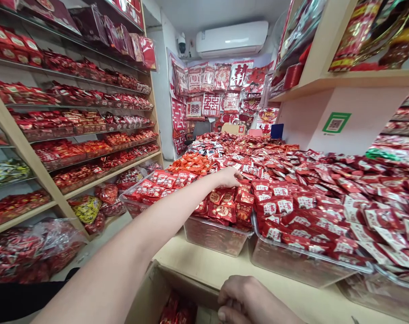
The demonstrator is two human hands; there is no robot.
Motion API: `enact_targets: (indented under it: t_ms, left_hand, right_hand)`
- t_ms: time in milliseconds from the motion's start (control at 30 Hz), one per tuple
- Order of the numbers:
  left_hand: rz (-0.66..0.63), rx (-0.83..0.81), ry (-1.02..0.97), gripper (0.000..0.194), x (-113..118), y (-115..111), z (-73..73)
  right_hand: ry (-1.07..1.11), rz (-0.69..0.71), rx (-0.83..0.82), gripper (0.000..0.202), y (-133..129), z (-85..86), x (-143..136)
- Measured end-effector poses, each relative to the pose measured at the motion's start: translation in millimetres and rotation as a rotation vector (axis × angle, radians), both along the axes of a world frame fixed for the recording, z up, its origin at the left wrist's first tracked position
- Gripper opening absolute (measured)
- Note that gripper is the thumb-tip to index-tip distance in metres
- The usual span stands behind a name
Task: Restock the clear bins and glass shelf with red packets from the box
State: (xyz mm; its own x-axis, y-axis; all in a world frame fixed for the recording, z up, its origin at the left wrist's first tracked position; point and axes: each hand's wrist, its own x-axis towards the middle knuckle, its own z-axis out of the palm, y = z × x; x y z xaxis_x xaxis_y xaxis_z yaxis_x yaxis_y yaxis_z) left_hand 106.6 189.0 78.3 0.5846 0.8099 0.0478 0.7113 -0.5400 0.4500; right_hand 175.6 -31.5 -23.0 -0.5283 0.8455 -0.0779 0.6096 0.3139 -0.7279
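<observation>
My left hand (229,177) reaches out over the clear bins and rests at the back edge of a heap of red and gold candy packets (223,204); its fingertips are partly hidden among the packets, so what they hold, if anything, does not show. Low in the view, my right hand (243,297) hangs over the right side of an open cardboard box (191,276), fingers curled in; no object shows in it. Some red packets (177,310) lie inside the box.
Clear bins (306,265) of red packets line the pale table edge (187,256). Stocked shelves (110,177) stand on the left, with plastic bags of sweets (38,247) at floor level. A wooden shelf (360,78) juts out at upper right.
</observation>
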Motion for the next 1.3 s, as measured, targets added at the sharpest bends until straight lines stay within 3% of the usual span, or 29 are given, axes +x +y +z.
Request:
enact_targets:
  t_ms: [267, 567, 867, 1300]
  left_hand:
    - [0.033, 0.032, -0.020, 0.031, 1, -7, 0.4]
    - [-0.119, 0.055, 0.018, 0.035, -8, -19, -2.4]
    - [-0.152, 0.098, 0.072, 0.028, -13, -16, -3.8]
    - [0.022, 0.138, 0.156, 0.030, 28, -9, 1.6]
  right_hand:
    - [-0.006, -0.006, 0.016, 0.019, 0, 1.2, 0]
    - [0.011, -0.009, -0.009, 0.018, 1, 3.5, 1]
    - [0.006, -0.010, 0.006, 0.019, 2, 5.8, 1]
    - [-0.008, -0.028, -0.013, 0.015, -1, 15.4, 1]
